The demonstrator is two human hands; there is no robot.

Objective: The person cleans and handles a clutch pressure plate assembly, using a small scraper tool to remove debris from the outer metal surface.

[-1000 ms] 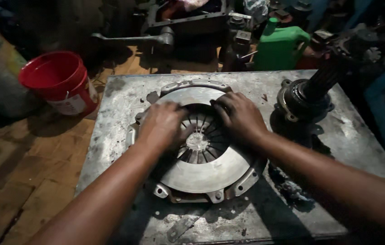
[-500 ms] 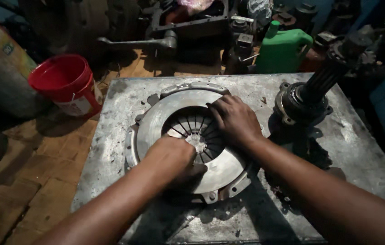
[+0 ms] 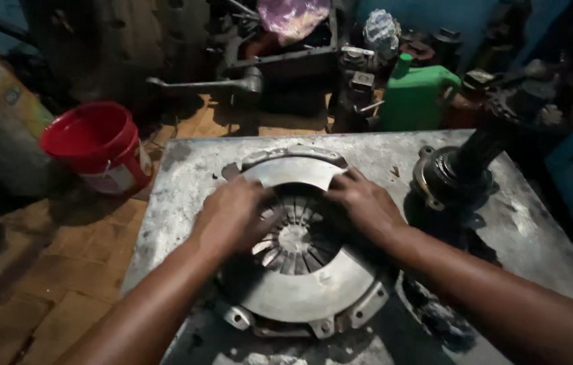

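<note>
Clutch cover: a round grey steel clutch pressure plate with radial spring fingers at its centre (image 3: 300,260) is lying flat on the table, in the middle of its near half, its bolt lugs showing along the near rim.
Table: a scuffed, grey-stained metal table (image 3: 192,176) is carrying the plate and the parts beside it.
Left hand: the left hand (image 3: 232,216) is resting palm down on the left part of the plate, its fingers spread wide over the spring fingers and gripping nothing.
Right hand: the right hand (image 3: 364,203) is pressing flat on the upper right part of the plate, its fingers spread wide toward the far rim and closing on nothing.
Shaft assembly: a dark, greasy splined shaft with a round flanged base (image 3: 459,169) is standing tilted on the table just right of the right hand, crowding that side.
Grime: a dark oily clump (image 3: 442,318) is lying on the table beside the plate's near right rim, under the right forearm.
Bucket: a red plastic bucket (image 3: 97,145) is standing on the wooden floor left of the table, well apart from the plate.
Jug: a green plastic jug (image 3: 415,94) is standing beyond the far table edge, among dark metal parts.
Lever: a grey metal lever arm (image 3: 212,84) is jutting out behind the table.
</note>
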